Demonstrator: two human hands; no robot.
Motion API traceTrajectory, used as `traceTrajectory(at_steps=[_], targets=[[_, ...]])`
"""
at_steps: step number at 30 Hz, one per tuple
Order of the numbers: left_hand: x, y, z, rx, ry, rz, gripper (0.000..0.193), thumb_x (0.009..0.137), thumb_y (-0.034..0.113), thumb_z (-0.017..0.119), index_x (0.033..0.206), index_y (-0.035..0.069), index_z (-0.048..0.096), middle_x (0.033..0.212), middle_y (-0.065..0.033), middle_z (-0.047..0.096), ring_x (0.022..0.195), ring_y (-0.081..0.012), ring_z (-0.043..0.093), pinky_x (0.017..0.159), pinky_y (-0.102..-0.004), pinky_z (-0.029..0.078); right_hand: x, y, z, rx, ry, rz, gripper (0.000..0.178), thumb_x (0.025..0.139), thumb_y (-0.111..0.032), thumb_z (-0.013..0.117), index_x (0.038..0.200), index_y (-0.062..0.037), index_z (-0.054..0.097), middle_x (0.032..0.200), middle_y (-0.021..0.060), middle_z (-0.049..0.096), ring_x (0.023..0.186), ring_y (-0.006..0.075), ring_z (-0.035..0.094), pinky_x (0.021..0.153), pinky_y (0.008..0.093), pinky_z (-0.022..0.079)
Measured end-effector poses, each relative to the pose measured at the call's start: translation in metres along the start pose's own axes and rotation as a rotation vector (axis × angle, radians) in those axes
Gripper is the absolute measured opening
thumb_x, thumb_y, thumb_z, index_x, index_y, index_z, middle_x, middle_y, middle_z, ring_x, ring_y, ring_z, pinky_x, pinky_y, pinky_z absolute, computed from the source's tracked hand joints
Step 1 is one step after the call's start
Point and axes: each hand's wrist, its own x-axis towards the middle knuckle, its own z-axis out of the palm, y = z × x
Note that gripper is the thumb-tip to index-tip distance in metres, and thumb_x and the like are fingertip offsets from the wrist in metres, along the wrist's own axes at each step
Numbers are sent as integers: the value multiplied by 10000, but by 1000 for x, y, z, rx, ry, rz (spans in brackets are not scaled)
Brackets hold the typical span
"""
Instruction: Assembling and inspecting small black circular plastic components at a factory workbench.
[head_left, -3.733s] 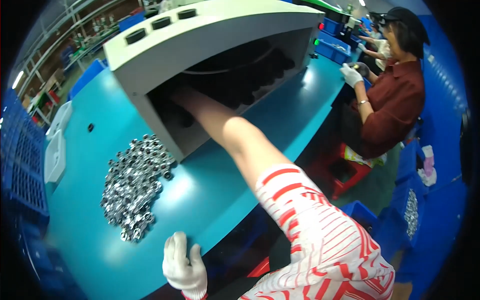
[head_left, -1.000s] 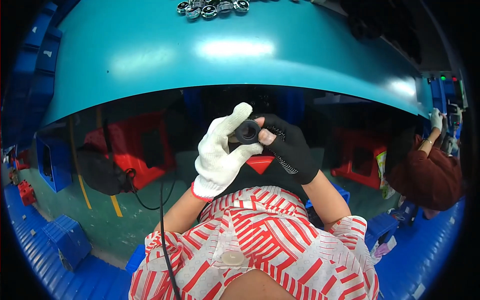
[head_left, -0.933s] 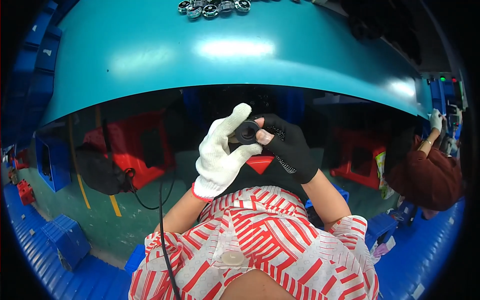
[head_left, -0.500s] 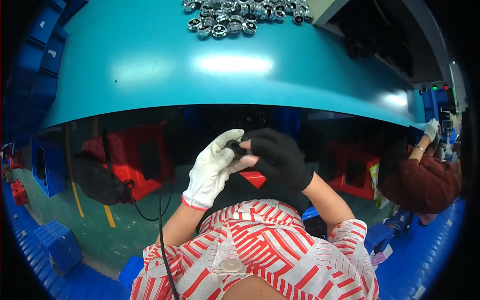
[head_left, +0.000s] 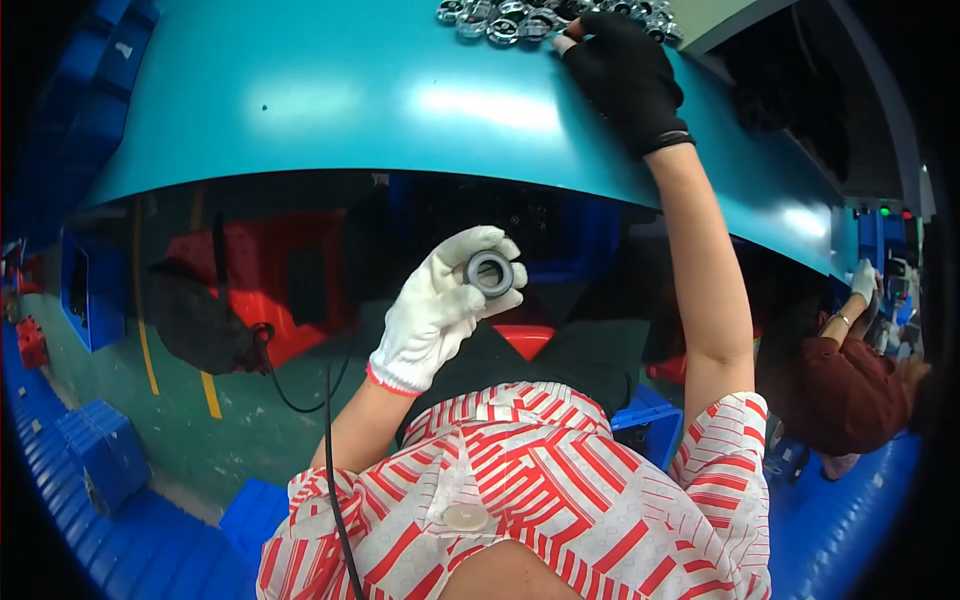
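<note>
In front of my chest, my left hand (head_left: 445, 300), in a white knit glove with a red cuff, is closed on a dark grey ring (head_left: 489, 273). The ring's opening faces up, and glove fabric shows through it. My right hand (head_left: 628, 85), in a black glove with bare fingertips, reaches out over the turquoise table (head_left: 350, 120). Its thumb and forefinger are drawn together at the near side of a pile of round chrome-and-black parts (head_left: 503, 30). Whatever lies between these fingertips cannot be made out, and the other fingers are hidden.
Below the table edge stands a blue bin (head_left: 570, 240) with dark contents. A red stool (head_left: 270, 270) is at left, with a black bag (head_left: 195, 325) against it and a cable hanging nearby. Blue crates (head_left: 105, 445) stand lower left. A co-worker in a brown top (head_left: 845, 385) sits at right.
My right hand has left my left hand and stretched forward to the chrome pile. The dark ring now shows plainly in my left hand. The view has shifted slightly.
</note>
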Motion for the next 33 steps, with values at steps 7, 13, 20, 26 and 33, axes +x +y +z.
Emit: traceTrajectory(at_steps=[7,13,20,26,33], targets=[[0,-2,4,106,-10,-62,536,763,-14,681,1263,14,490,1149,-129,560,1007,-250,617,845,-365,572,-41,-7,-20,156,-57,-24,231,784,-226,699,952,-75,651,920,107,658,747,243,653,677,327,505],[-2,-14,4,193,90,-72,696,712,82,776,1312,2,431,1197,-155,558,1047,-290,609,853,-390,564,-141,-48,-48,797,-102,123,299,773,-40,701,1051,-15,595,973,99,630,865,191,628,748,284,503],[5,-29,12,200,38,-138,664,720,-52,713,1315,-14,422,1255,-133,517,1159,-227,532,942,-340,505,-202,-56,-45,916,-181,227,299,762,-13,703,1047,-14,610,1032,133,613,854,211,635,706,289,512],[6,-39,14,281,26,-165,648,737,-46,705,1317,-33,416,1287,-146,484,1168,-223,516,974,-306,471,-206,-62,-47,756,-171,134,296,753,-16,709,1034,-40,617,1007,127,607,812,234,629,674,294,513],[-1,-54,11,331,107,-132,650,764,-41,685,1338,-59,380,1293,-173,468,1147,-229,518,931,-316,489,-224,-55,-34,567,-243,36,388,714,-28,715,1085,-83,613,968,113,597,796,248,619,655,319,498]])
